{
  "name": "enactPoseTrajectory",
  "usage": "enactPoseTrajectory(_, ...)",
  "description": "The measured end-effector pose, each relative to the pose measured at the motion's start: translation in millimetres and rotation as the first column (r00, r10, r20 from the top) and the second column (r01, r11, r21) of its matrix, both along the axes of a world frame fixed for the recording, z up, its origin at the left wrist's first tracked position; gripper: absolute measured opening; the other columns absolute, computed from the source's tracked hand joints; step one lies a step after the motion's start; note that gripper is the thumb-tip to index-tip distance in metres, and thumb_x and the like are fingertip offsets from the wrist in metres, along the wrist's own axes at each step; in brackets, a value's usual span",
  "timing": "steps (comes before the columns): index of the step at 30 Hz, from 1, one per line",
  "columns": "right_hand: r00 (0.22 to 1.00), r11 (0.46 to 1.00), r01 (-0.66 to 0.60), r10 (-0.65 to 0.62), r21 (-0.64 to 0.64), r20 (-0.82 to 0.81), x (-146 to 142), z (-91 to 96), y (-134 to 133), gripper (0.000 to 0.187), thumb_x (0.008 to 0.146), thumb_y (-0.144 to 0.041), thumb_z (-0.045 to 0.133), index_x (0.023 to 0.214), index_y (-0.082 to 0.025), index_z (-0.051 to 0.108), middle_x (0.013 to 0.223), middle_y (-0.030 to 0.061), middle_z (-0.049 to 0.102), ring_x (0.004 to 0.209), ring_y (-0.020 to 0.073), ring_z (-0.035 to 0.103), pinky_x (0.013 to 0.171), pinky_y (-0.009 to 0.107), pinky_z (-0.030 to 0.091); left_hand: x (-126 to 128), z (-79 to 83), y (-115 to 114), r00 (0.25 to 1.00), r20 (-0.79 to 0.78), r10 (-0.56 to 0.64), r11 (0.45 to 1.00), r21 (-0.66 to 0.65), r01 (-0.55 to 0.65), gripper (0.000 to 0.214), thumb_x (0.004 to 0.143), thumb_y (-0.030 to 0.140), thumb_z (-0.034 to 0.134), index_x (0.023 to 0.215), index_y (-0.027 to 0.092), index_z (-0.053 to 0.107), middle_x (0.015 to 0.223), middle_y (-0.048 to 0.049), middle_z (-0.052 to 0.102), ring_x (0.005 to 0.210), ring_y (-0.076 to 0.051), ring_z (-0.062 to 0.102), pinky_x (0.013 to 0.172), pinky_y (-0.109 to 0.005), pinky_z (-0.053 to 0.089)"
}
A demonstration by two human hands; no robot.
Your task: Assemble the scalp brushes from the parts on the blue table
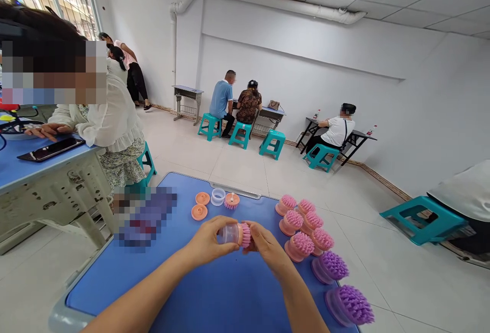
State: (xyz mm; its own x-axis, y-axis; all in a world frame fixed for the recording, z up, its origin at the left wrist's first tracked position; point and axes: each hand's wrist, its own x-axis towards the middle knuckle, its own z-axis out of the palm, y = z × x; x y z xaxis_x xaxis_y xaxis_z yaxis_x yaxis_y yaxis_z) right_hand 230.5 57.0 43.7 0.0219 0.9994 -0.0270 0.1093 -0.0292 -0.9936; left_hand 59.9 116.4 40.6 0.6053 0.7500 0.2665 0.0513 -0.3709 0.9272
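Observation:
Above the middle of the blue table, my left hand (210,243) is closed round the clear body of a pink-bristled scrub brush (234,235). My right hand (264,241) grips the bristle end of the same brush, which lies sideways between both hands. Just beyond them on the table are two orange round caps (199,212), a clear ring (218,196) and an orange bristle head (231,200) turned bristles down. Several finished-looking pink brushes (300,246) stand at the right, bristles up, with two purple brushes (349,305) nearer to me.
The blue table (184,297) has a metal-edged slot at its far side. A blurred-out item (147,218) lies at its left. A person in white (115,108) sits at another table, beside a phone (51,149). Teal stools (423,218) and seated people are further off.

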Motion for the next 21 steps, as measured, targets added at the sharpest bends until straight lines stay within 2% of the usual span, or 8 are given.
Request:
enactPoseTrajectory(3, 1.0, 0.998, -0.016, 0.016, 0.055, 0.015, -0.5, 4.6, -3.0, 0.055, 0.067, -0.046, 0.068, 0.112, -0.02, 0.051, 0.099, 0.0056, 0.061, 0.081, 0.017, 0.059, 0.074, 0.031, 0.049, -0.8, -0.5, 1.5, 1.0, -0.017, 0.011, 1.0, 0.007, -0.011, 0.039, 0.066, 0.025, 0.069, 0.104, 0.023, 0.062, 0.101, -0.0062, 0.063, 0.089, -0.023, 0.058, 0.075, -0.029, 0.045)
enactPoseTrajectory(5, 0.997, 0.996, -0.064, 0.061, 0.066, 0.045, -0.9, 7.3, -3.4, 0.048, 0.066, -0.042, 0.07, 0.105, -0.019, 0.055, 0.095, 0.0044, 0.061, 0.079, 0.0164, 0.059, 0.07, 0.029, 0.048, -1.4, -0.1, 1.9, 0.999, -0.042, -0.014, 0.999, 0.034, 0.016, 0.038, 0.067, 0.026, 0.068, 0.104, 0.023, 0.061, 0.102, -0.006, 0.062, 0.09, -0.022, 0.057, 0.076, -0.029, 0.046)
enactPoseTrajectory(7, 0.992, 0.996, -0.084, 0.081, 0.032, 0.096, -0.4, 7.8, -2.1, 0.037, 0.072, -0.05, 0.061, 0.086, -0.016, 0.06, 0.076, 0.002, 0.061, 0.061, 0.0129, 0.057, 0.056, 0.025, 0.046, -1.7, 0.2, 1.8, 0.997, -0.062, -0.043, 0.997, 0.069, 0.048, 0.04, 0.065, 0.026, 0.069, 0.104, 0.023, 0.06, 0.102, -0.0054, 0.062, 0.092, -0.022, 0.057, 0.077, -0.029, 0.046)
enactPoseTrajectory(10, 0.978, 0.994, -0.072, 0.086, -0.079, 0.19, 2.0, 4.8, 0.6, 0.057, 0.079, -0.064, 0.034, 0.06, -0.015, 0.055, 0.05, -0.0012, 0.052, 0.037, 0.0072, 0.041, 0.039, 0.022, 0.032, -1.3, 0.3, 1.0, 0.992, -0.098, -0.076, 0.99, 0.111, 0.086, 0.045, 0.061, 0.024, 0.072, 0.104, 0.022, 0.059, 0.104, -0.0047, 0.061, 0.096, -0.021, 0.056, 0.081, -0.03, 0.046)
enactPoseTrajectory(12, 0.972, 0.995, -0.052, 0.07, -0.086, 0.225, 3.3, 2.7, 1.1, 0.065, 0.078, -0.068, 0.024, 0.054, -0.015, 0.053, 0.045, -0.0009, 0.048, 0.035, 0.0074, 0.038, 0.038, 0.022, 0.03, -0.8, 0.4, 0.4, 0.99, -0.123, -0.074, 0.99, 0.107, 0.088, 0.045, 0.062, 0.024, 0.071, 0.105, 0.021, 0.058, 0.105, -0.0048, 0.061, 0.096, -0.021, 0.056, 0.081, -0.03, 0.046)
enactPoseTrajectory(15, 0.988, 1.0, -0.01, 0.01, -0.003, 0.152, 3.3, 3.5, -0.6, 0.053, 0.076, -0.065, 0.041, 0.077, -0.015, 0.061, 0.067, 0.0042, 0.061, 0.057, 0.0142, 0.055, 0.054, 0.027, 0.044, -0.5, 1.4, 0.5, 0.988, -0.15, -0.023, 0.997, 0.068, 0.033, 0.043, 0.065, 0.025, 0.068, 0.106, 0.02, 0.057, 0.105, -0.0055, 0.061, 0.093, -0.02, 0.057, 0.078, -0.029, 0.047)
enactPoseTrajectory(18, 0.999, 0.999, -0.041, 0.04, 0.033, 0.028, 1.2, 7.0, -2.3, 0.049, 0.066, -0.048, 0.067, 0.106, -0.021, 0.054, 0.099, 0.0059, 0.061, 0.083, 0.0189, 0.058, 0.073, 0.032, 0.047, -1.0, 3.4, 1.4, 0.987, -0.159, 0.022, 0.999, 0.045, -0.015, 0.042, 0.067, 0.026, 0.066, 0.106, 0.019, 0.056, 0.106, -0.0058, 0.061, 0.094, -0.02, 0.057, 0.079, -0.029, 0.047)
enactPoseTrajectory(21, 0.998, 0.998, -0.051, 0.05, 0.028, 0.024, -0.1, 7.2, -1.1, 0.039, 0.068, -0.047, 0.066, 0.093, -0.018, 0.058, 0.082, 0.0029, 0.063, 0.07, 0.0154, 0.058, 0.066, 0.028, 0.046, -1.4, 4.3, 1.9, 0.989, -0.145, -0.012, 0.998, 0.056, 0.02, 0.043, 0.065, 0.025, 0.068, 0.106, 0.019, 0.056, 0.107, -0.0056, 0.06, 0.096, -0.02, 0.057, 0.08, -0.029, 0.047)
